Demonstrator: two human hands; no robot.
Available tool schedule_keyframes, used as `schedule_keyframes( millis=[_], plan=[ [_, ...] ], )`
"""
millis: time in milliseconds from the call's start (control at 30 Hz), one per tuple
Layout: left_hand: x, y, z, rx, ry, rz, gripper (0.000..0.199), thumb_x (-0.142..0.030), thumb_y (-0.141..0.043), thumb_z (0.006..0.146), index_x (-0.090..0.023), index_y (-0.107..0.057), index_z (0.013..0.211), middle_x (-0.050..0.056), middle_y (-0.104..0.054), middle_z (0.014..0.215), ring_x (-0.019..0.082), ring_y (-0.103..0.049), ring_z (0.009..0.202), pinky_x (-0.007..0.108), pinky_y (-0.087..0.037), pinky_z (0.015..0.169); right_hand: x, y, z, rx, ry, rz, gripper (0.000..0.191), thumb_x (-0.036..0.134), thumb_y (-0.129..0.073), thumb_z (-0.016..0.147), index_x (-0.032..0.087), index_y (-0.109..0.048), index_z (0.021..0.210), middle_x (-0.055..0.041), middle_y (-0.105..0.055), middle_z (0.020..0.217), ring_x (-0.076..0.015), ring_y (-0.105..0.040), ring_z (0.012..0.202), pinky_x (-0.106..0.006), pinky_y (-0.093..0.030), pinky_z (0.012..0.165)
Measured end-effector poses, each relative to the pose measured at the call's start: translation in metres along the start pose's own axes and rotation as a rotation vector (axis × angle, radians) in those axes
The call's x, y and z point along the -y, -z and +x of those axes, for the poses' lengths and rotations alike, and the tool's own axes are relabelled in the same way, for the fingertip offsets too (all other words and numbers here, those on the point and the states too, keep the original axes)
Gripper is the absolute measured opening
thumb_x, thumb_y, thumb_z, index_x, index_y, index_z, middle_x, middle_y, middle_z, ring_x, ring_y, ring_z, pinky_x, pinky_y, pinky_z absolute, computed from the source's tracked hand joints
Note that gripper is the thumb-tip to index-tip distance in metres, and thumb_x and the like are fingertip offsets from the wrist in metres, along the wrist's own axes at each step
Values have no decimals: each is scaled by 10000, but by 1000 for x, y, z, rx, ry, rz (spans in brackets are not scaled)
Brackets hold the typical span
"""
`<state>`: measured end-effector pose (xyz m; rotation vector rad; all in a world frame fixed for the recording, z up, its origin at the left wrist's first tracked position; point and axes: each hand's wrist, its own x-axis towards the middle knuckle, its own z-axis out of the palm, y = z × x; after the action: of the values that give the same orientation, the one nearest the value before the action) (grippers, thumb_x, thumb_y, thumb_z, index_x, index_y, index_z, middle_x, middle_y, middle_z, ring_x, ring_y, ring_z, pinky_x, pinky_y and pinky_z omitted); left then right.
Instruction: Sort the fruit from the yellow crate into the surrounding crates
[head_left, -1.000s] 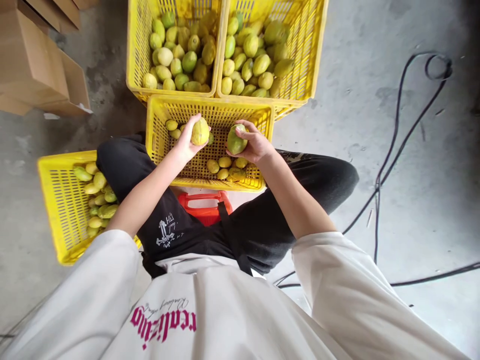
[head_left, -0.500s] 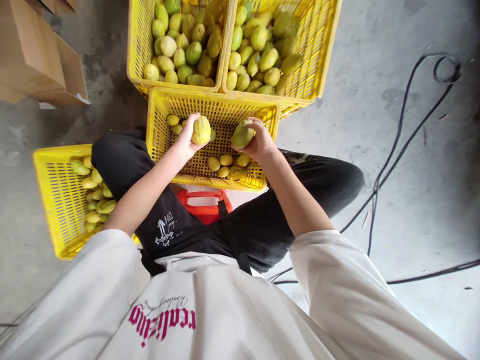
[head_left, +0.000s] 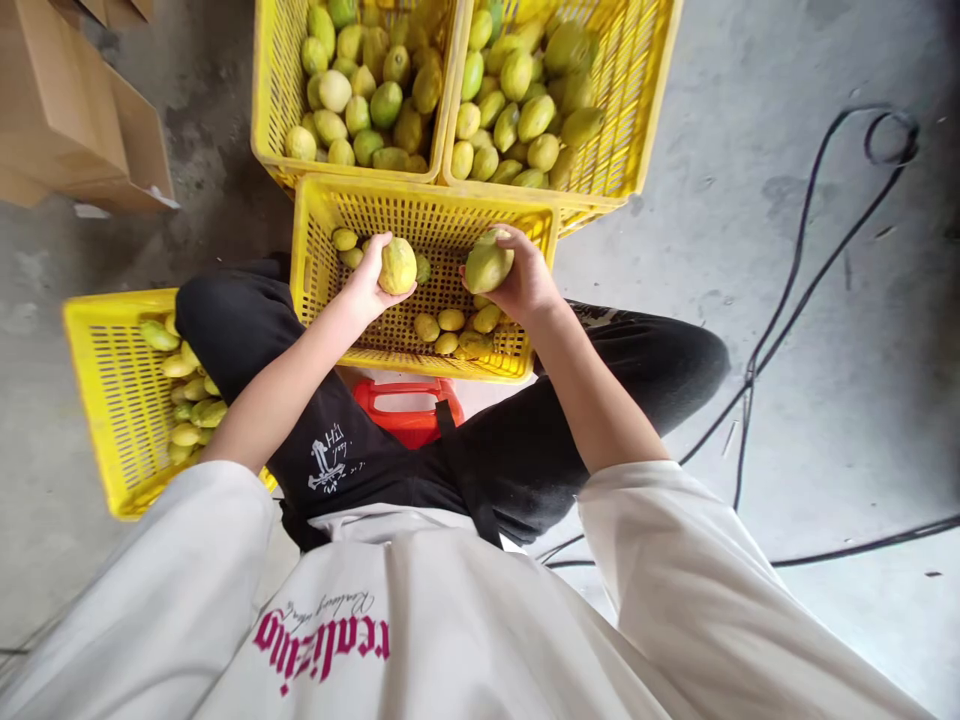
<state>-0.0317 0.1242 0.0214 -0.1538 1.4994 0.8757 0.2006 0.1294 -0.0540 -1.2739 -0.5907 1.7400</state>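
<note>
My left hand (head_left: 367,284) is closed round a yellow fruit (head_left: 398,266), over the left part of the near yellow crate (head_left: 315,318). A greener fruit (head_left: 489,262) is in my right hand (head_left: 528,277), over the right part of the same crate. Below my hands, small yellow fruits (head_left: 451,320) lie at the crate's near right side and a few more (head_left: 344,239) at its far left. One green fruit (head_left: 423,269) sits near the middle, just right of the yellow fruit I hold.
Two yellow crates (head_left: 448,95) full of green and yellow fruit stand beyond. Another crate with fruit (head_left: 112,400) is at the left, below cardboard boxes (head_left: 64,100). A red plastic object (head_left: 412,427) lies between my legs. Black cable (head_left: 795,270) runs over the floor at right.
The yellow fruit in my left hand has moved slightly left and down. The green fruit in my right hand has turned and shifted a little right and up.
</note>
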Motion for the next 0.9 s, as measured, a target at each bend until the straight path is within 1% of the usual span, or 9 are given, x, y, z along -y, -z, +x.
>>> schedule_keyframes(
  millis=[133, 233, 333, 433, 533, 600, 733, 833, 900],
  plan=[
    [1, 3, 6, 13, -12, 19, 480, -734, -892, 1174, -296, -803, 1351, 82, -859, 1153, 331, -885, 1253, 395, -806, 961, 6, 2, -4, 44, 17, -18, 780, 708, -1113, 716, 375, -594, 1193, -17, -755, 1272, -379, -773, 1384, -617, -771, 1136],
    [2, 6, 11, 26, -4, 19, 501, -751, -899, 1156, -302, -816, 1362, 86, -879, 1147, 328, -878, 1251, 381, -796, 967, 5, 4, -5, 75, 1, -83, 844, 793, -1136, 718, 364, -590, 1199, -23, -736, 1291, -394, -789, 1375, -625, -769, 1097],
    [3, 8, 13, 34, 18, 9, 502, -750, -898, 1144, -314, -829, 1382, 106, -911, 1158, 356, -870, 1294, 391, -790, 977, 0, 5, -2, 19, -29, -109, 898, 836, -1122, 691, 361, -569, 1216, -24, -706, 1304, -398, -795, 1358, -625, -769, 1059],
    [4, 8, 13, 30, 25, 11, 435, -704, -841, 1190, -314, -834, 1383, 110, -927, 1162, 369, -862, 1353, 401, -786, 1000, -5, 5, 3, -14, -31, -163, 877, 882, -1072, 713, 368, -564, 1210, -33, -703, 1283, -393, -775, 1335, -609, -781, 1003],
    [4, 6, 10, 31, 27, 19, 398, -686, -810, 1212, -321, -839, 1369, 107, -933, 1158, 377, -856, 1384, 411, -787, 1020, -5, 5, 5, 12, -11, -238, 824, 869, -1055, 742, 379, -590, 1215, -40, -711, 1224, -391, -763, 1293, -579, -780, 928],
    [4, 5, 8, 38, 28, 27, 393, -686, -804, 1216, -324, -840, 1366, 104, -930, 1157, 376, -858, 1384, 413, -791, 1028, -3, 5, 4, 18, 3, -269, 826, 842, -1080, 725, 381, -595, 1210, -24, -702, 1149, -372, -768, 1224, -547, -766, 877],
    [4, 5, 5, 38, 9, 60, 378, -637, -814, 1233, -297, -820, 1399, 85, -903, 1164, 327, -875, 1312, 392, -800, 1031, -2, 6, 2, 10, 15, -297, 830, 788, -1129, 696, 376, -596, 1182, 10, -678, 1030, -313, -754, 1053, -482, -732, 797],
    [5, 6, 4, 37, -11, 81, 432, -663, -873, 1199, -297, -810, 1420, 79, -891, 1196, 331, -888, 1288, 435, -814, 1045, -7, 9, 4, 2, 26, -324, 810, 771, -1137, 708, 371, -614, 1178, -4, -693, 1046, -302, -740, 1015, -482, -719, 784],
    [5, 6, 5, 36, -14, 85, 415, -655, -886, 1190, -295, -817, 1386, 91, -901, 1215, 346, -883, 1328, 444, -810, 1073, -11, 12, 8, -3, 53, -357, 816, 804, -1131, 717, 363, -628, 1185, -26, -717, 1095, -310, -749, 1033, -490, -708, 791]
  ],
)
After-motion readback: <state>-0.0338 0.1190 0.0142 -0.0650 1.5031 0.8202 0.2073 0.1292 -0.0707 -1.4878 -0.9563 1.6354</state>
